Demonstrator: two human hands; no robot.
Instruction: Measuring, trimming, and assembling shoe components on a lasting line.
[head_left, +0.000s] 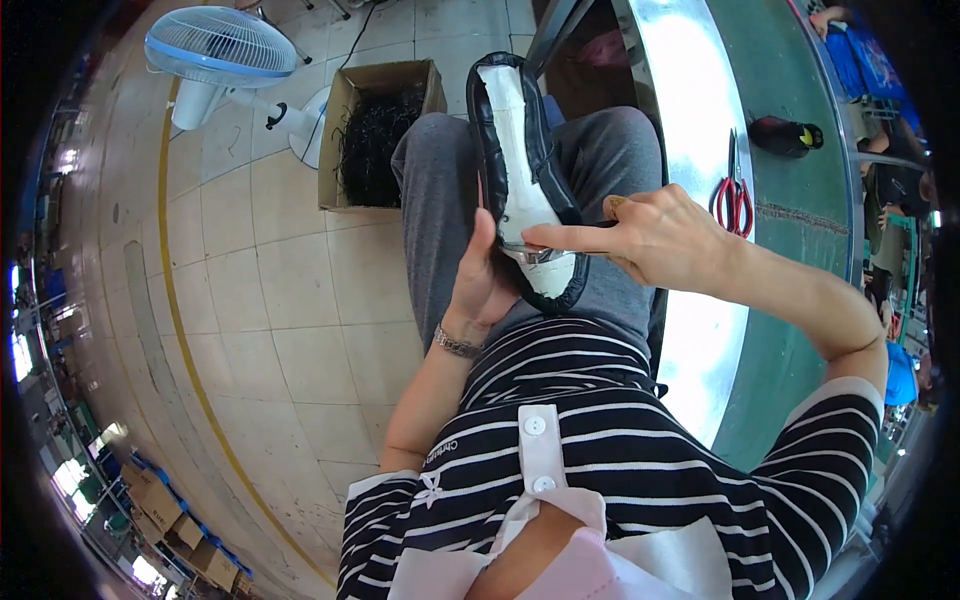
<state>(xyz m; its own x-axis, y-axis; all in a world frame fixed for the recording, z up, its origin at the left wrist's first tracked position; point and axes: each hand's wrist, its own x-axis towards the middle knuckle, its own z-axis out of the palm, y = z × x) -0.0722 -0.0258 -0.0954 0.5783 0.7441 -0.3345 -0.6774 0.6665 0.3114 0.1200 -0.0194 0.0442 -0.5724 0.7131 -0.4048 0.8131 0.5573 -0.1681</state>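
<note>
A black shoe upper [490, 130] rests sole side up above my lap, its edges folded over a white insole [522, 170]. My left hand [482, 280] grips it from the left near its closer end. The left thumb lies along the side, and the other fingers are hidden beneath. In my right hand [665, 240] is a small metal tool [535, 252] with a dark handle, its exact kind unclear. The right index finger stretches over the tool, and its metal end touches the insole near the closer end of the shoe.
Red-handled scissors [733, 205] lie on the metal bench edge [690, 110] to the right. Beyond them, a dark shoe [785, 136] sits on a green belt [780, 270]. A cardboard box [333, 150] of black scraps and a fan [222, 45] stand ahead left.
</note>
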